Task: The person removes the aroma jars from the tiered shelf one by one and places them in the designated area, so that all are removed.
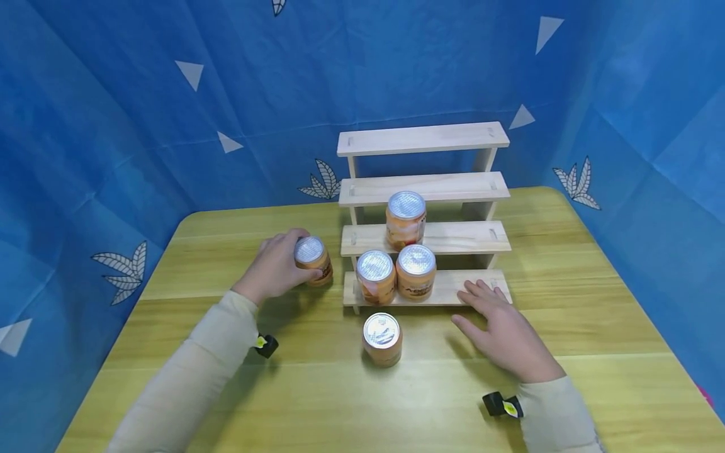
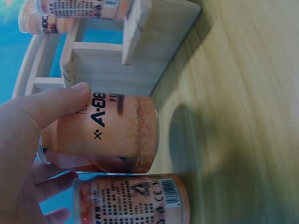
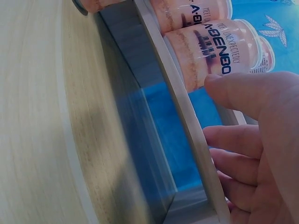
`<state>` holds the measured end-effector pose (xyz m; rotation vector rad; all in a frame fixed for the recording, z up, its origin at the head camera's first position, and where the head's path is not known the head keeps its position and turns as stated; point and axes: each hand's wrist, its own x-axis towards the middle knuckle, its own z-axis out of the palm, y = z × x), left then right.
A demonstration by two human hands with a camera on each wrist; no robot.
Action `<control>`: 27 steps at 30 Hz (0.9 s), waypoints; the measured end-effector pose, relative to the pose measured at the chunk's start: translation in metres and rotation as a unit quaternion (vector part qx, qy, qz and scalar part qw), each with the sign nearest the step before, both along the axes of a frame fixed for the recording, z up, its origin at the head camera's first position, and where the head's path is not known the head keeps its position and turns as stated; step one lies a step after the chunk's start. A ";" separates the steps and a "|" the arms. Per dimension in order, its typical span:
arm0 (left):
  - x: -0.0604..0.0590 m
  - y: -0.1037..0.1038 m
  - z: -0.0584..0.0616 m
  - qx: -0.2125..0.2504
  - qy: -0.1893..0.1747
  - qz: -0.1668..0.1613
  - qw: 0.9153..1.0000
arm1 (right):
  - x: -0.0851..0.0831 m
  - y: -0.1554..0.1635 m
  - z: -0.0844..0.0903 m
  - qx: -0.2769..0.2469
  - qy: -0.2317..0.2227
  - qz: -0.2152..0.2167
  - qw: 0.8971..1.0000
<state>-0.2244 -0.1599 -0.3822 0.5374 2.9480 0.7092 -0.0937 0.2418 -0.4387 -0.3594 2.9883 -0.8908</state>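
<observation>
My left hand (image 1: 281, 263) grips an orange can with a silver lid (image 1: 313, 258) that stands on the table just left of the wooden stepped shelf (image 1: 447, 238). In the left wrist view my thumb (image 2: 56, 105) and fingers wrap the can (image 2: 112, 135). My right hand (image 1: 491, 313) lies flat and holds nothing, its fingertips touching the right end of the lowest step. In the right wrist view its fingers (image 3: 243, 93) lie along that step's edge near the cans (image 3: 210, 46). Two cans (image 1: 376, 277) (image 1: 416, 272) stand on the lowest step. A third can (image 1: 405, 220) stands on the second step.
Another orange can (image 1: 382, 340) stands alone on the yellow-green table (image 1: 595, 314) in front of the shelf, between my hands; it also shows as a can (image 2: 135, 200) in the left wrist view. The two upper steps are bare. Blue cloth walls (image 1: 113, 126) close in the table.
</observation>
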 end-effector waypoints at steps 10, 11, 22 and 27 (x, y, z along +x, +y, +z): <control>-0.001 -0.003 -0.011 -0.021 0.019 -0.001 1.000 | -0.003 -0.005 -0.001 -0.003 0.005 0.006 1.000; -0.001 -0.003 -0.012 -0.024 0.021 -0.002 0.999 | -0.004 -0.006 -0.001 -0.004 0.005 0.007 1.000; -0.002 -0.002 -0.022 -0.047 0.033 -0.005 0.998 | -0.003 -0.007 0.000 -0.005 0.004 0.007 1.000; -0.005 0.004 -0.025 -0.053 0.029 -0.012 0.998 | 0.000 -0.003 0.002 -0.005 0.009 0.000 1.000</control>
